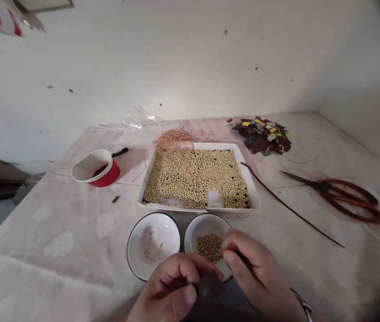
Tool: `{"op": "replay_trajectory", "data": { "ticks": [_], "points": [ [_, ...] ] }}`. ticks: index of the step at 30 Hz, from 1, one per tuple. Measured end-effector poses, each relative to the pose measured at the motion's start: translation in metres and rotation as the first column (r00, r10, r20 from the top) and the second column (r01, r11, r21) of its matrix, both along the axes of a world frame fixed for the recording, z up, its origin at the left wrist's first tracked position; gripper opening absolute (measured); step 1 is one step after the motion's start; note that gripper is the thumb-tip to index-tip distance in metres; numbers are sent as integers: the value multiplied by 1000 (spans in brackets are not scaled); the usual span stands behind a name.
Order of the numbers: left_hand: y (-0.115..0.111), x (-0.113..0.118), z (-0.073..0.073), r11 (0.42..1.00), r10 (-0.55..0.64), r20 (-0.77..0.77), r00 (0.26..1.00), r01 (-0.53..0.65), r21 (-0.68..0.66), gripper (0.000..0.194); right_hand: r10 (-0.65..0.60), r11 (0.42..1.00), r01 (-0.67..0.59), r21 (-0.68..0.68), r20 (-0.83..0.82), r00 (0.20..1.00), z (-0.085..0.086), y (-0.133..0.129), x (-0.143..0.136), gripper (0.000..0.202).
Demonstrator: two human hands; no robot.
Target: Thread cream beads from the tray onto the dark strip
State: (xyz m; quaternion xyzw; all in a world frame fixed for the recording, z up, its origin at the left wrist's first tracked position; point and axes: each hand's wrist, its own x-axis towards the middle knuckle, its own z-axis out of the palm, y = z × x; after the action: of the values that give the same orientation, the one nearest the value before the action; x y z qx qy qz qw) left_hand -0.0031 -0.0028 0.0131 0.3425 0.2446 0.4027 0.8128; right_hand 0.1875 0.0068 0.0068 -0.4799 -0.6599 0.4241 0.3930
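Note:
My left hand (171, 288) pinches a small dark maroon piece (209, 286) between thumb and fingers at the bottom centre. My right hand (257, 273) rests just right of it, fingers closed over the near rim of a white bowl (194, 229) that holds several yellow beads (210, 247); what its fingertips hold is hidden. A second white bowl (152, 243) with pinkish residue sits to the left. Behind both stands a white tray (248, 176) full of yellow beads.
A red paper cup (97, 169) stands at the left, with a black marker (120, 152) behind it. A tangle of copper thread (172, 141) lies at the tray's far corner. Coloured scraps (263, 134), red-handled scissors (340, 194) and a long dark strip (290, 208) lie on the right.

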Motion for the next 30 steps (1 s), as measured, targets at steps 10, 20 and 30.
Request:
{"op": "replay_trajectory", "data": {
  "ticks": [10,20,30],
  "points": [
    [1,2,-4,998,68,-18,998,-68,-5,11,-317,844,-96,-528,-635,705,12,9,-3,11],
    [1,2,-7,996,88,-16,996,-88,-14,10,-394,806,-72,-587,-623,676,7,11,-3,3],
    [0,2,-7,995,87,-46,995,-89,-45,9,-367,815,-23,-578,-546,753,5,10,1,21]
  ]
}}
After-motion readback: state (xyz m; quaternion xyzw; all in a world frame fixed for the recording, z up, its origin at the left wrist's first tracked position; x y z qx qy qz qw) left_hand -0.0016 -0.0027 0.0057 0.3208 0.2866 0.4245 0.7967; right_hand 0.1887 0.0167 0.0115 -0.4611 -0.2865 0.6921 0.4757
